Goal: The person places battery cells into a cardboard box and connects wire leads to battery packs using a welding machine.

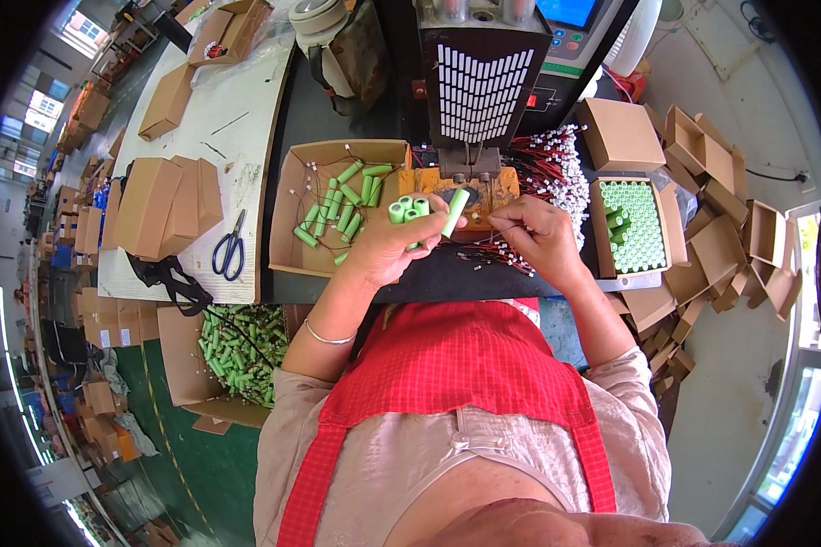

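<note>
My left hand is closed around several green battery cells, their ends bunched in the palm. One more green cell stands tilted between its thumb and fingers, in front of the worn orange block of a spot-welding machine. To the right, my right hand pinches what looks like a thin wire lead close to that cell; its fingertips partly hide it. Red and black wire leads with white connectors lie beyond the right hand, and more leads spread below it.
Left of my hands, a cardboard box holds wired green cells; a bigger carton of them stands lower left. A box of upright cells sits right. Blue-handled scissors lie on the white table. Cardboard boxes pile up at right.
</note>
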Demonstrator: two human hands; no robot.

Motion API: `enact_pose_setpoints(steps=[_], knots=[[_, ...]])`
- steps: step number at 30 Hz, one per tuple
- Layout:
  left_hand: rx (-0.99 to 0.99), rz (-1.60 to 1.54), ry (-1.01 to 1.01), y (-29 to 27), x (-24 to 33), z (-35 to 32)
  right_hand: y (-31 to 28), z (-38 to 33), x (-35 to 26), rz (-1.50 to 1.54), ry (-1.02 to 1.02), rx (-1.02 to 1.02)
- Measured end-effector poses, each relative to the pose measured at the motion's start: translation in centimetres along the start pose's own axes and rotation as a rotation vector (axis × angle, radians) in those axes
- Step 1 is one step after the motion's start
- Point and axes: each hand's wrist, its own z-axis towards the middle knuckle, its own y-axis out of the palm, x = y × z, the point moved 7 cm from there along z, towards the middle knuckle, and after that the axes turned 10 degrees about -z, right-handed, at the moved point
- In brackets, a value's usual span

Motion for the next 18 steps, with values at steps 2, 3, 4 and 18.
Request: enact_pose_setpoints(steps=[2, 3, 4, 18], knots=[[0.006, 0.147, 0.003, 0.3, -0.1, 0.6, -0.4, 0.0, -0.2, -0.011, -0.032, 0.152], [0.111, 0.349, 0.165, 0.6, 0.8, 0.6, 0.1, 0.0, 0.0, -0.010, -0.034, 0.150], [0.216, 0.552, 0.325, 0.8, 1.9, 0.4, -0.1, -0.3, 0.0, -0.066, -0.064, 0.267], [0.175, 1.273, 0.745, 2.2, 2.7, 2.0, 1.8, 0.2, 1.8, 0.016, 0.087, 0.343]])
